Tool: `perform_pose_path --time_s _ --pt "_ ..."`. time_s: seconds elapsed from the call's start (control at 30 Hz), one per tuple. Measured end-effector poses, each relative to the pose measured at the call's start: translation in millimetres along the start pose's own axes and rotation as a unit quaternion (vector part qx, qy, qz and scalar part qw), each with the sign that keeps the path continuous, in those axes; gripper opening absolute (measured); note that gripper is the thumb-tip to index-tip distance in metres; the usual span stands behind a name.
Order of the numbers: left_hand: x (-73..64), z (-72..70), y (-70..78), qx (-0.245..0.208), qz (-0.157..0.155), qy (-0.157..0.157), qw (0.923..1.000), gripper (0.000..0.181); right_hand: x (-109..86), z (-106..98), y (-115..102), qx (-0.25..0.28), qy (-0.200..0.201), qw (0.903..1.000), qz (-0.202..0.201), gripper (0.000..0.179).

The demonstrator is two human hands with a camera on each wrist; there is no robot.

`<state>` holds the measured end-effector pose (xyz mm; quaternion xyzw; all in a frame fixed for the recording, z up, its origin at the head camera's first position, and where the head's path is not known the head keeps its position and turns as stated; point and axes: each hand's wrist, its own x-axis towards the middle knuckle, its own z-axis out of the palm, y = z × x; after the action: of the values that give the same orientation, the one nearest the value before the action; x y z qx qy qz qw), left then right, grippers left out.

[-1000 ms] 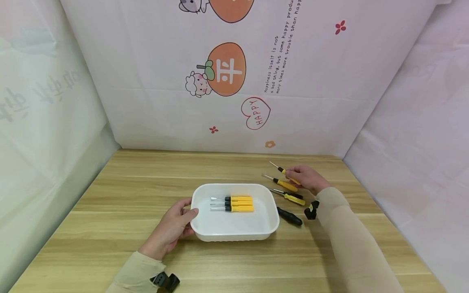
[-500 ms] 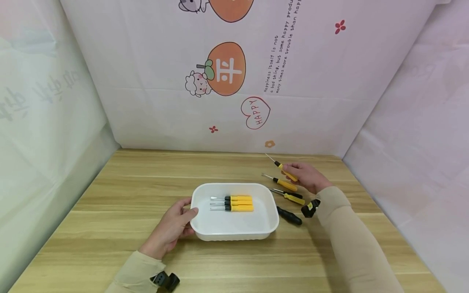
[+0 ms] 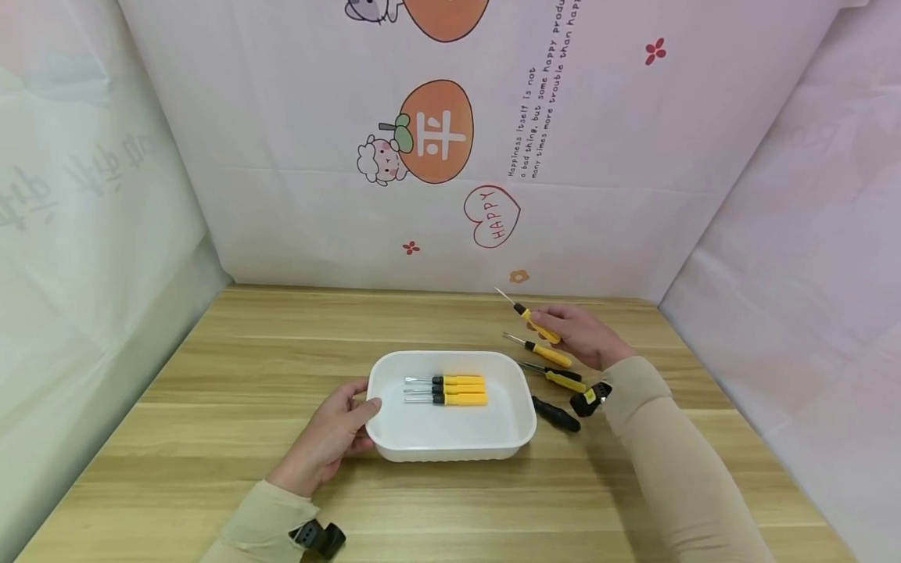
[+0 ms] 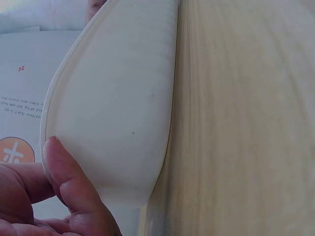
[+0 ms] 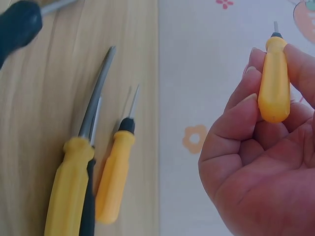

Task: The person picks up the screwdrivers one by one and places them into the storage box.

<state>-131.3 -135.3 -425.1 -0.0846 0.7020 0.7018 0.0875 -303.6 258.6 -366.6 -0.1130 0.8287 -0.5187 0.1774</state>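
Right grip (image 3: pixel 580 332) pinching a yellow-handled screwdriver (image 5: pixel 274 88) above the desk (image 3: pixel 281 336); left grip (image 3: pixel 334 430) holding the left end of a white tray (image 3: pixel 450 430) containing a row of screwdrivers (image 3: pixel 464 390).

The left forearm (image 3: pixel 256 522) slants forward and inward in a beige sleeve (image 3: pixel 271 508); the left hand (image 3: pixel 331 438) grips, its left thumb (image 3: pixel 366 412) set apart from the other fingers. The right forearm (image 3: pixel 676 461), likewise sleeved, reaches farther forward; the right hand (image 3: pixel 584 335) pinches, its curled fingers (image 5: pixel 238 96) facing the right thumb (image 5: pixel 301 69), its palm (image 5: pixel 270 196) showing in the wrist view.
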Motion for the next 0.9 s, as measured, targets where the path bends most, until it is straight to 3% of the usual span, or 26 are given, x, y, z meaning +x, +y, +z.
perform_pose_path --time_s 0.43,0.9 --pt "-0.5 -0.1 1.6 -0.002 0.002 -0.005 1.0000 0.054 -2.8 14.4 -18.2 0.018 -0.029 0.9991 -0.024 0.045" --pt "1.1 -0.5 0.3 0.001 0.004 0.000 1.0000 0.053 -4.4 29.1 -30.8 -0.032 -0.035 0.9973 -0.055 0.038"
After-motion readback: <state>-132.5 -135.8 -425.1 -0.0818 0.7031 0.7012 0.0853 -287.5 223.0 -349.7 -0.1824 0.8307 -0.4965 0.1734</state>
